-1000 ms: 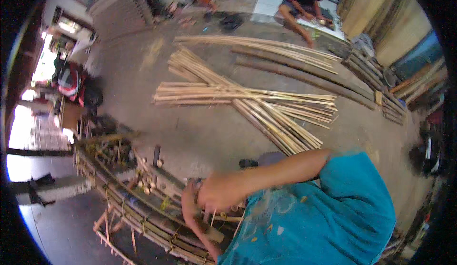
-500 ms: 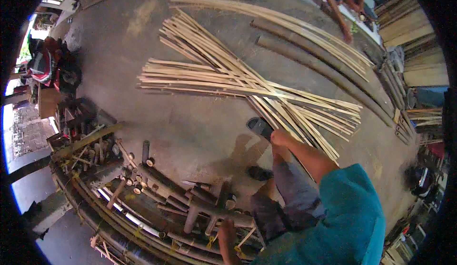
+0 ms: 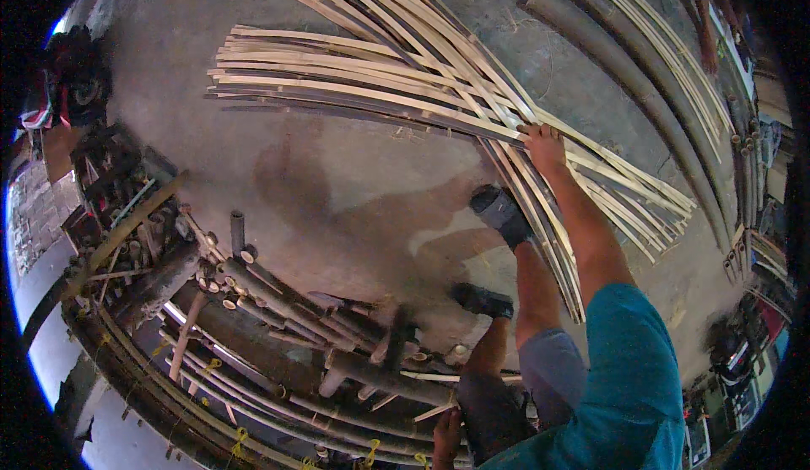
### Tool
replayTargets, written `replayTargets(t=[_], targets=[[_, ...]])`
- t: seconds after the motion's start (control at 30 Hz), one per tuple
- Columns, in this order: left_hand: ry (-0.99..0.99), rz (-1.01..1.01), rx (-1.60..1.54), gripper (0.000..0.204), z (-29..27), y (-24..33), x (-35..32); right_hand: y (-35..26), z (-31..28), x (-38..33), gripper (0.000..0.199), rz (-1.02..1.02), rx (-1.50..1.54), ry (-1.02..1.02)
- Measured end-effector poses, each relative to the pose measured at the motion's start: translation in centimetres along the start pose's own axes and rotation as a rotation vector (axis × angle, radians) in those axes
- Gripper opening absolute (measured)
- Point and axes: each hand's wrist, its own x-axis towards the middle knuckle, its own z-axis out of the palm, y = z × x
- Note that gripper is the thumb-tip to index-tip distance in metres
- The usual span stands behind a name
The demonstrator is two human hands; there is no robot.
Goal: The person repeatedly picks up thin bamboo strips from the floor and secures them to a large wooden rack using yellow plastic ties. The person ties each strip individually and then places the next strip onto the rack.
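Resting down low by the bamboo pole frame (image 3: 278, 335), the left hand (image 3: 445, 436) is half cut off, so can't tell its grip. Further out, the right hand (image 3: 544, 145) lies fingers-down on split bamboo strips (image 3: 363, 90) spread over the concrete floor (image 3: 337, 183).

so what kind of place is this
Most likely a bamboo workshop or yard. Long split bamboo strips lie piled on the concrete floor, the right hand reaches into them, and whole bamboo poles are stacked near the left hand.
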Motion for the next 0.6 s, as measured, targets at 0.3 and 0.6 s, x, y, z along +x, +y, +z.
replayTargets(t=[0.3,0.6], targets=[[0.152,0.422,-0.040,0.037,-4.2,-0.7,-4.0,-11.0,-24.8,-6.5,0.029,-0.341,0.685,-0.389],[0.348,0.508,-0.514,0.042,-7.4,8.3,-12.2,-33.7,-59.4,-16.6,0.020,-0.962,1.115,-0.080]])
